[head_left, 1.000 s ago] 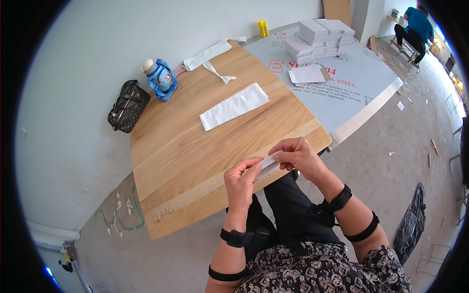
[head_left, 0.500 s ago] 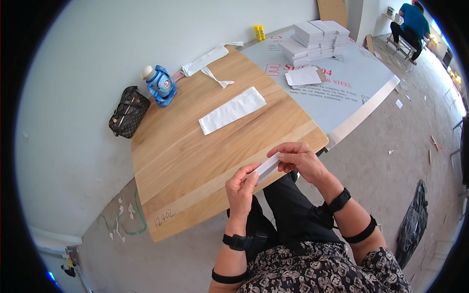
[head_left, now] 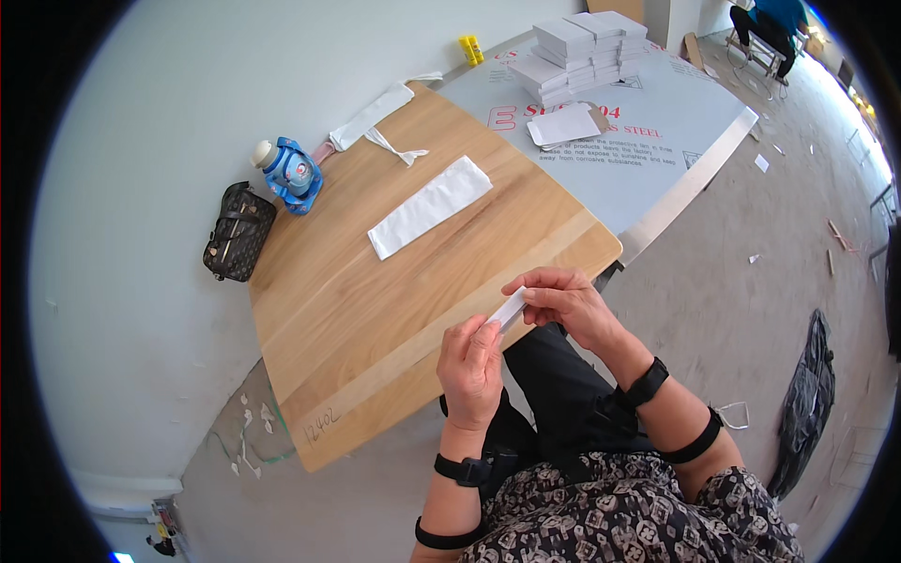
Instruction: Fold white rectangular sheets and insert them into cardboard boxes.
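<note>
Over the front edge of the wooden table (head_left: 338, 328), a narrow white strip, looking like folded paper or card (head_left: 509, 311), is held between my two hands. My left hand (head_left: 471, 371) pinches its lower end with thumb and fingers. At the upper end, the thumb and fingertips of my right hand (head_left: 571, 305) close on it. Farther back on the tabletop lies a flat, long white cloth-like piece (head_left: 430, 207), touched by neither hand.
By the wall stand a dark patterned handbag (head_left: 240, 232) and a blue bottle with white cap (head_left: 291, 175). Stacked white boxes (head_left: 563, 58) and white cards (head_left: 563, 126) rest on the film-covered surface (head_left: 648, 131). A black plastic bag (head_left: 805, 403) lies on the floor; a person sits far right.
The view has shifted slightly. My left hand has slid farther up along the white strip, so less of it shows between my hands. Both hands keep their pinch.
</note>
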### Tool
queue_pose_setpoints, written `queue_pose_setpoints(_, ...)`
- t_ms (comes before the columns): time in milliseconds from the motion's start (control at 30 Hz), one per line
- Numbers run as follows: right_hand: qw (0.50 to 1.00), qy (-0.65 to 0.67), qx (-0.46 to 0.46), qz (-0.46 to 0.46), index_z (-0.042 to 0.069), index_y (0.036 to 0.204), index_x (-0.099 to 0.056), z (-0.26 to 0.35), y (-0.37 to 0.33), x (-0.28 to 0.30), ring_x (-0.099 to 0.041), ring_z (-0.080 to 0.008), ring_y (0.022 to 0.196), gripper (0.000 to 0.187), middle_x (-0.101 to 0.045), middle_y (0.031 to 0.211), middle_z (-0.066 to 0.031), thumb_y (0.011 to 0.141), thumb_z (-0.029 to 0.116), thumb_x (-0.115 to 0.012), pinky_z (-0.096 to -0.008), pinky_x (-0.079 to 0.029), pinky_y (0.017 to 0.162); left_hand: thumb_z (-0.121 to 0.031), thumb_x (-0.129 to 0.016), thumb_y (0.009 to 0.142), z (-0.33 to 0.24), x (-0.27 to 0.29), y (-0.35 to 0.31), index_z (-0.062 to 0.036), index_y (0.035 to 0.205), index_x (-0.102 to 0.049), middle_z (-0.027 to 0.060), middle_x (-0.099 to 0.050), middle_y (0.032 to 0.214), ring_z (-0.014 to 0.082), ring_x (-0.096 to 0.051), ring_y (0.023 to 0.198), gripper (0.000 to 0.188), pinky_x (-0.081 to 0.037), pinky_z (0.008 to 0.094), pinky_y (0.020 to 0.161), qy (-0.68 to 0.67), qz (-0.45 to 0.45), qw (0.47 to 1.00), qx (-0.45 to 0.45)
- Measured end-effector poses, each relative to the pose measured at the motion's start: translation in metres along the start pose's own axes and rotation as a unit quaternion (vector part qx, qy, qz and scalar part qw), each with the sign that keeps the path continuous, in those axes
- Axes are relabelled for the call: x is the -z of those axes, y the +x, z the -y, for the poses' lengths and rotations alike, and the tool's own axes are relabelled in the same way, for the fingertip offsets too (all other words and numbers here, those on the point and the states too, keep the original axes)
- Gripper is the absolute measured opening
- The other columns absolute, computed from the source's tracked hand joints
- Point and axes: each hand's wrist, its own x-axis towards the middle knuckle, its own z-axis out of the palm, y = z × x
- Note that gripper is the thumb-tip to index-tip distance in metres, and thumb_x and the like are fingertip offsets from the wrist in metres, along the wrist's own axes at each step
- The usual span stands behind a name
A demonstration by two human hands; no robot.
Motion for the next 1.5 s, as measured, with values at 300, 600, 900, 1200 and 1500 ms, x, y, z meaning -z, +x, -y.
queue_pose_setpoints(300, 0.999, 0.038, 0.006, 0.000, 0.003, 0.103, -0.068, -0.005, -0.002, 0.001, -0.059, -0.0046, 0.068, 0.017, -0.064, 0.078, 0.0013, 0.093, 0.013, -0.060, -0.0190, -0.045, 0.061, 0.007, -0.070, 0.075, 0.000, -0.003, -0.003, -0.0046, 0.100, -0.066, 0.0127, -0.064, 0.097, 0.0297, -0.062, 0.080, 0.027, -0.052, 0.0365, 0.066, 0.033, -0.018, 0.998, -0.043)
queue_pose_setpoints(600, 0.999, 0.039, 0.009, -0.002, 0.003, 0.102, -0.068, -0.007, -0.001, 0.001, -0.059, -0.0046, 0.067, 0.016, -0.064, 0.078, 0.0011, 0.092, 0.013, -0.060, -0.0187, -0.045, 0.060, 0.009, -0.070, 0.071, 0.003, -0.004, -0.003, -0.0037, 0.100, -0.067, 0.0133, -0.062, 0.097, 0.0298, -0.061, 0.078, 0.032, -0.053, 0.0362, 0.063, 0.063, -0.010, 0.995, -0.074)
queue_pose_setpoints(900, 0.998, -0.036, 0.044, -0.026, 0.002, 0.098, -0.068, -0.004, -0.003, -0.007, -0.059, -0.0056, 0.065, 0.015, -0.064, 0.076, -0.0005, 0.086, 0.010, -0.063, -0.0192, -0.046, 0.058, 0.011, -0.068, 0.069, 0.001, -0.004, -0.003, -0.0034, 0.099, -0.067, 0.0137, -0.062, 0.098, 0.0307, -0.061, 0.080, 0.033, -0.053, 0.0370, 0.065, 0.063, -0.004, 0.995, -0.081)
queue_pose_setpoints(1200, 0.982, -0.163, 0.057, -0.076, -0.002, 0.086, -0.064, 0.000, -0.002, -0.016, -0.059, -0.0102, 0.062, 0.016, -0.061, 0.069, -0.0053, 0.075, 0.009, -0.064, -0.0251, -0.046, 0.055, 0.011, -0.068, 0.069, -0.003, -0.004, -0.002, -0.0008, 0.093, -0.065, 0.0130, -0.062, 0.097, 0.0307, -0.061, 0.080, 0.027, -0.052, 0.0374, 0.066, 0.066, -0.004, 0.995, -0.070)
queue_pose_setpoints(1500, 0.982, -0.162, 0.056, -0.077, -0.002, 0.086, -0.064, 0.001, -0.002, -0.017, -0.059, -0.0102, 0.062, 0.016, -0.060, 0.069, -0.0050, 0.075, 0.008, -0.063, -0.0252, -0.046, 0.055, 0.007, -0.069, 0.075, -0.004, -0.003, 0.001, 0.0003, 0.094, -0.060, 0.0138, -0.061, 0.095, 0.0327, -0.060, 0.079, 0.022, -0.051, 0.0394, 0.067, 0.053, 0.004, 0.997, -0.064)
